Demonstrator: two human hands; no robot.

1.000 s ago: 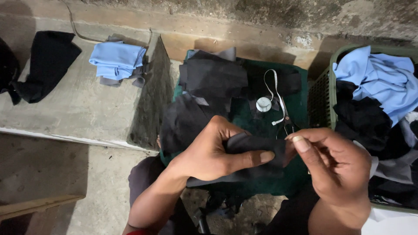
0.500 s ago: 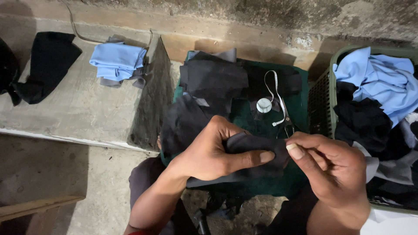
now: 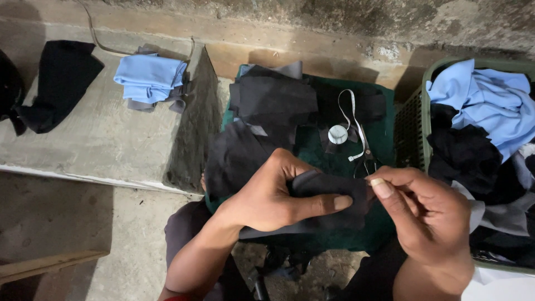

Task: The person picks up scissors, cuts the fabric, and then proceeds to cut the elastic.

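Because the left hand [image 3: 267,195] grips the small folded piece of dark grey cloth [image 3: 326,192] only between thumb and curled fingers [image 3: 320,203], in the air just in front of the dark green cloth [image 3: 384,139] that covers the worktop, a slack moment could, I judge, let the folded edge spring open and spoil the alignment. The right hand [image 3: 429,217] has its thumb and forefinger pinched shut at the cloth's right-hand edge; whether they hold a needle, a thread or only the hem is too small to tell, and if it is something sharp, the left thumb lying close by looks at risk of a prick. On the green cloth, beyond the hands, lie a pair of dark-handled scissors [image 3: 368,161], a white coiled tape measure [image 3: 338,134] with its loose white strip, and a stack of dark cut fabric pieces [image 3: 273,103]; a dropped cloth could get lost among those. To the right of the green cloth stands a green plastic basket [image 3: 415,111] heaped with blue and black garments, and to the left, on the concrete ledge [image 3: 83,145], a folded light blue garment [image 3: 150,78]. Compared with a second ago, the right hand has closed in leftward on the cloth's edge; the left grip looks unchanged.
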